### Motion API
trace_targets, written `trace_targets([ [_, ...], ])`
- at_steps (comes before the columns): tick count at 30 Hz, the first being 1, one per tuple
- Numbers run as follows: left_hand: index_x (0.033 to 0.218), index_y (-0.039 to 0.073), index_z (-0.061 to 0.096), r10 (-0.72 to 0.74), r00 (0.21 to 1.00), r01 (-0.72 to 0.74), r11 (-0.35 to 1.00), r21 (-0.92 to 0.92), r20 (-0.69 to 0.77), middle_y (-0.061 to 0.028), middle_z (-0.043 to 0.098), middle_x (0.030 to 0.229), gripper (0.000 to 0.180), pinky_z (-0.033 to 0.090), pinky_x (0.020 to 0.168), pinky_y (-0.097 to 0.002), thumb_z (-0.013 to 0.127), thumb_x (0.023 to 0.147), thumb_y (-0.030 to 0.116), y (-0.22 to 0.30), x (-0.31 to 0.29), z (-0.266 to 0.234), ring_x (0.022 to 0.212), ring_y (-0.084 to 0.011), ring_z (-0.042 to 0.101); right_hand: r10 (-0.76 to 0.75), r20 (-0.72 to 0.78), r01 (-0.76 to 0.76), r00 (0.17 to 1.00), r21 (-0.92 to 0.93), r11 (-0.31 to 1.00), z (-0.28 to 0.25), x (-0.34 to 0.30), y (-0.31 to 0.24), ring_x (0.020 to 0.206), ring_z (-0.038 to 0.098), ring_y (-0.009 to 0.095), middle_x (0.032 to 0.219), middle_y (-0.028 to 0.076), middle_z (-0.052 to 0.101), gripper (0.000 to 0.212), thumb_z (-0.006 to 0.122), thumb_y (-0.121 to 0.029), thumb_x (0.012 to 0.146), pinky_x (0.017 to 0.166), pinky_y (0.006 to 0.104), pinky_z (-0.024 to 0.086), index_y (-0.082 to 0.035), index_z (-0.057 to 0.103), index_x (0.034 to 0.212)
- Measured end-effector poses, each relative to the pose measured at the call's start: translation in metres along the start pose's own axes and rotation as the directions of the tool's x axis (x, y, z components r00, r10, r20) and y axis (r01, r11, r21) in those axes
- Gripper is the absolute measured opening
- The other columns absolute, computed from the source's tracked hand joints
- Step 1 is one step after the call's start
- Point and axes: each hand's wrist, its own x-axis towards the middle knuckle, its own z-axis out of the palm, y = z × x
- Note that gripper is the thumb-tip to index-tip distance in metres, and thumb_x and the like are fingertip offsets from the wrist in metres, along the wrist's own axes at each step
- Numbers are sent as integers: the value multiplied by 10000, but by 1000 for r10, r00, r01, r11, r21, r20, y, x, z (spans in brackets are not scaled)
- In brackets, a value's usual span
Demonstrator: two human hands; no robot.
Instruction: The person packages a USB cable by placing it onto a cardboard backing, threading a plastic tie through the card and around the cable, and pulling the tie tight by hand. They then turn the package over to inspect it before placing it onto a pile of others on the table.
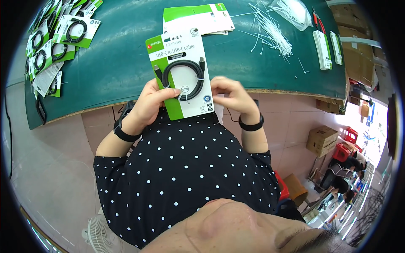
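Note:
A green and white cable card (197, 106) is held up in front of me at the table's near edge. My left hand (152, 99) grips its left side, thumb pressed on the front, other fingers behind. A coiled black USB-C cable (184, 62) lies against the card's face, fastened by white cable ties (184, 97) at several places. My right hand (230, 95) is at the card's right edge with curled fingers. Its fingertips go behind the card, so what they pinch is hidden.
On the green table (114, 71) lie a pile of carded cables (76, 31), stacked flat cards (194, 17), loose white cable ties (272, 36), a plastic bag of ties (295, 14), red-handled pliers (318, 22) and narrow cards (322, 49). Cardboard boxes (356, 55) stand right.

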Motion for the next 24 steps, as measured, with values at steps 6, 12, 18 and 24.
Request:
trace_targets([
  [6,1170,-11,593,-10,999,6,995,99,38,-74,658,1081,312,505,882,-296,622,863,37,-15,-2,4,973,-135,630,-549,-262,299,794,-618,727,19,15,-51,842,617,188,924,73,648,188,719,-16,775,730,305,487,-36,690,959],
  [12,1185,-8,592,-123,982,100,982,157,141,-64,658,1093,317,499,884,-289,641,883,75,-14,-4,5,978,-119,620,-592,38,372,805,-810,453,35,26,-61,754,577,213,816,15,620,224,764,-61,699,670,338,421,-89,703,912],
  [18,1188,-2,594,-97,985,75,985,154,139,-59,660,1093,329,502,878,-285,670,897,131,-15,-9,13,988,-112,617,-566,87,429,820,-747,507,35,21,-52,692,546,199,771,3,602,231,768,-54,679,634,338,398,-97,708,898],
  [24,1213,-3,577,-123,981,102,984,143,151,-63,655,1116,343,501,892,-286,661,905,120,-22,-6,8,1011,-112,613,-533,66,407,843,-726,554,35,18,-43,655,527,204,722,8,557,245,774,-38,664,608,339,389,-97,709,893],
])
